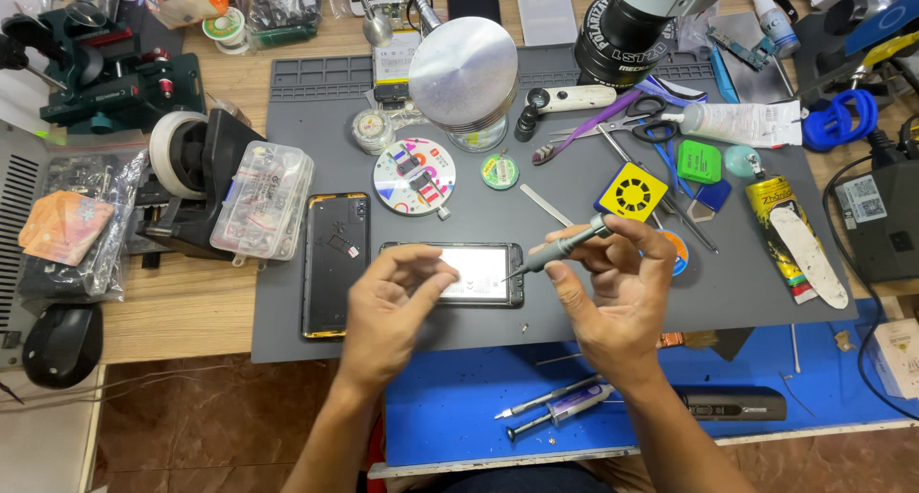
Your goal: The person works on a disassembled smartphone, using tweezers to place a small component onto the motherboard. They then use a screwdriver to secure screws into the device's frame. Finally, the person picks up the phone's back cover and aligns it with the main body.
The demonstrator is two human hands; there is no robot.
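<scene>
My right hand (pixel 617 287) grips a slim grey screwdriver (pixel 565 246) near its top, with the tip angled down-left toward an opened phone (pixel 474 273) lying flat on the grey work mat (pixel 574 311). My left hand (pixel 388 311) hovers over the phone's left end with fingers curled and apart, holding nothing that I can make out. A second phone with a gold rim (pixel 336 263) lies face down just left of my left hand. A round magnetic parts dish (pixel 414 176) with small pieces sits behind the phones.
A round metal lamp head (pixel 463 72) and a microscope lens (pixel 622 29) stand over the mat's far side. Scissors (pixel 646 120), glue tubes, a yellow square tool (pixel 632 192) and a clear parts box (pixel 261 201) crowd the mat. Spare screwdrivers (pixel 555 407) lie on the blue mat.
</scene>
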